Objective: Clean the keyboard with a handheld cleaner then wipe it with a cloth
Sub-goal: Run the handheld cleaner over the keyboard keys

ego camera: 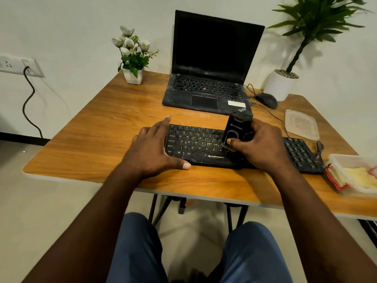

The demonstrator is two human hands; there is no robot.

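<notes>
A black keyboard (195,146) lies across the near part of the wooden desk (98,127). My right hand (259,146) grips a black handheld cleaner (236,129) that stands upright on the keys at the keyboard's middle, its brush end down. My left hand (155,148) lies flat over the keyboard's left end, fingers straight, thumb along the front edge. A clear plastic box (344,160) at the desk's right edge holds folded cloths (361,178), yellow with a red edge.
Behind the keyboard stands an open black laptop (208,86) with a dark screen. A wired mouse (266,100) and a clear lid (301,123) lie to its right. A small flower pot (132,75) and a tall potted plant (282,84) stand at the back.
</notes>
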